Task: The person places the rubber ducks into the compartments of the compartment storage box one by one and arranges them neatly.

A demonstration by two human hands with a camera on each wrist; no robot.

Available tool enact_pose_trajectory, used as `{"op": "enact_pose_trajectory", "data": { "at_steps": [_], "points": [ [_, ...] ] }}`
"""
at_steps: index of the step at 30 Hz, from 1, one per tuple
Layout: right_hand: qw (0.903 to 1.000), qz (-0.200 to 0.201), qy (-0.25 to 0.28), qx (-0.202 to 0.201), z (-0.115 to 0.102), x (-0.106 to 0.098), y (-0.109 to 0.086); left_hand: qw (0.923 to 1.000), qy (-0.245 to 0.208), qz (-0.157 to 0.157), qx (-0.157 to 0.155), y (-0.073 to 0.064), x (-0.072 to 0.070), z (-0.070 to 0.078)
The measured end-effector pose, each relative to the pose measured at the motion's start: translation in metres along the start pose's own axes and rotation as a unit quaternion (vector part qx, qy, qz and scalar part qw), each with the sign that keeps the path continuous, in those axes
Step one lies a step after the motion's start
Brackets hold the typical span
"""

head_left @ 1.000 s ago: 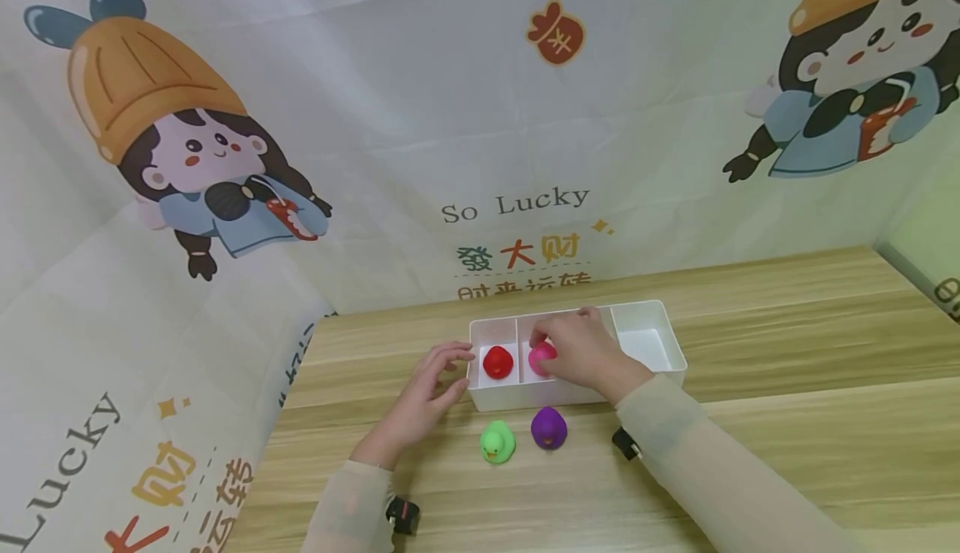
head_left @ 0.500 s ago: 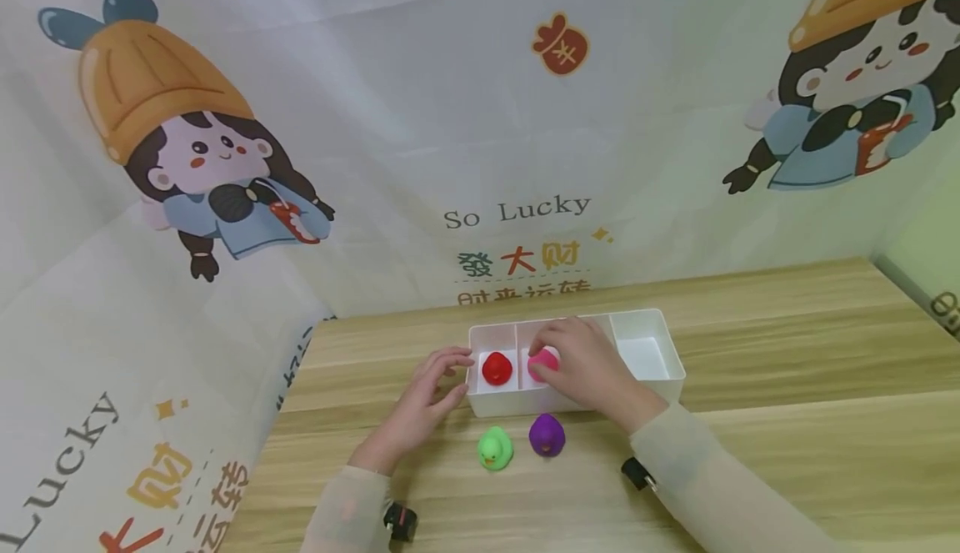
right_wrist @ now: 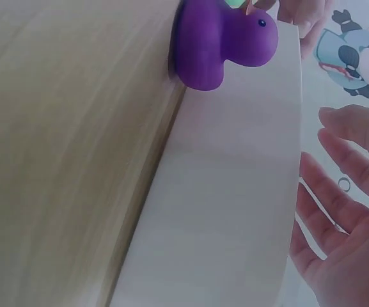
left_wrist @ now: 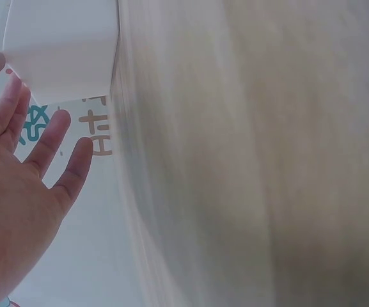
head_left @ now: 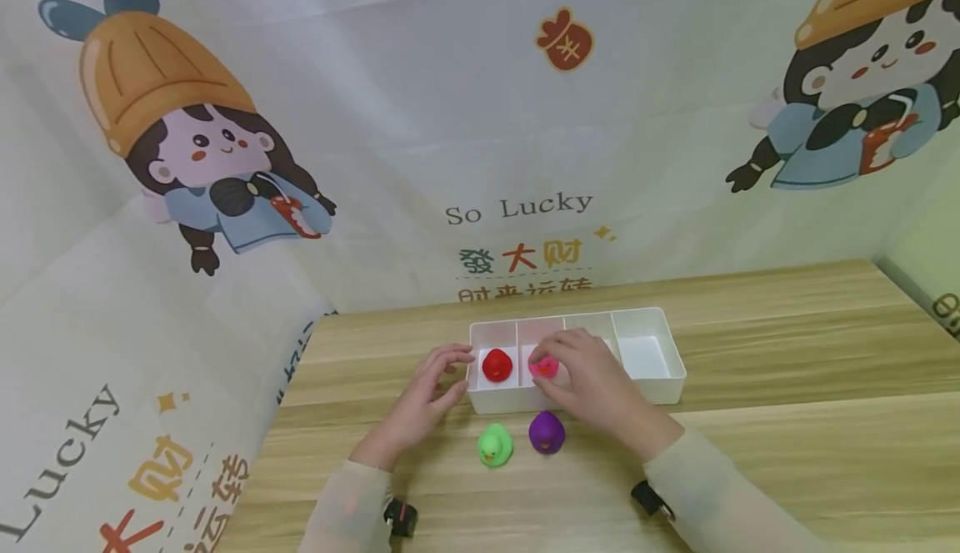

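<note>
A white divided box stands on the table, with a red rubber duck in its leftmost compartment. Beside it, in the second compartment, sits a pink rubber duck. My right hand is over the box close to the pink duck, thumb and fingers apart; the right wrist view shows nothing in its grasp. At the box's left end, my left hand has relaxed fingers, with thumb and fingertips right at the edge. In front of the box are a green rubber duck and a purple rubber duck.
The wooden table extends to both sides of the box. A printed cloth backdrop rises behind the table and along its left. The two right compartments show no duck. Both wrists wear small black cameras.
My right hand has let go of the pink duck and drawn back slightly towards me and to the right, uncovering more of the duck. My left hand stays at the box's end.
</note>
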State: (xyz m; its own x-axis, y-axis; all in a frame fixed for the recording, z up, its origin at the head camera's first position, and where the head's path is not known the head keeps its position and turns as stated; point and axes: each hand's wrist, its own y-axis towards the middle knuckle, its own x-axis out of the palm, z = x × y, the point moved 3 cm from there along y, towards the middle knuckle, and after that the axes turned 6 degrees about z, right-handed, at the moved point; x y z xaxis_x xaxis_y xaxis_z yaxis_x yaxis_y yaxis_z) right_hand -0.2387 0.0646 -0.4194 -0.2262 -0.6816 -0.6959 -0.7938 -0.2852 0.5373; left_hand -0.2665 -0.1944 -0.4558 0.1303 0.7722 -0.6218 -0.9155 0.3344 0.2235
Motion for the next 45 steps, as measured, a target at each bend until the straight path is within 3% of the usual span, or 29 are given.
{"op": "enact_pose_trajectory", "data": {
  "at_steps": [7, 17, 27, 45],
  "points": [
    [0.999, 0.029, 0.016, -0.029, 0.003, -0.003, -0.006, 1.0, -0.003, 0.002, 0.001, 0.001, -0.001, 0.001],
    [0.9986, 0.018, 0.042, -0.025, -0.008, -0.009, -0.022, 1.0, 0.0, -0.001, 0.006, 0.0, 0.0, 0.0],
    [0.9986, -0.021, 0.043, -0.02, -0.024, -0.009, -0.026, 1.0, 0.003, 0.001, 0.004, -0.001, -0.001, 0.0],
    [0.9964, -0.083, 0.016, 0.005, -0.026, -0.002, -0.044, 1.0, 0.0, -0.006, 0.002, 0.0, -0.001, 0.0]
  ]
}}
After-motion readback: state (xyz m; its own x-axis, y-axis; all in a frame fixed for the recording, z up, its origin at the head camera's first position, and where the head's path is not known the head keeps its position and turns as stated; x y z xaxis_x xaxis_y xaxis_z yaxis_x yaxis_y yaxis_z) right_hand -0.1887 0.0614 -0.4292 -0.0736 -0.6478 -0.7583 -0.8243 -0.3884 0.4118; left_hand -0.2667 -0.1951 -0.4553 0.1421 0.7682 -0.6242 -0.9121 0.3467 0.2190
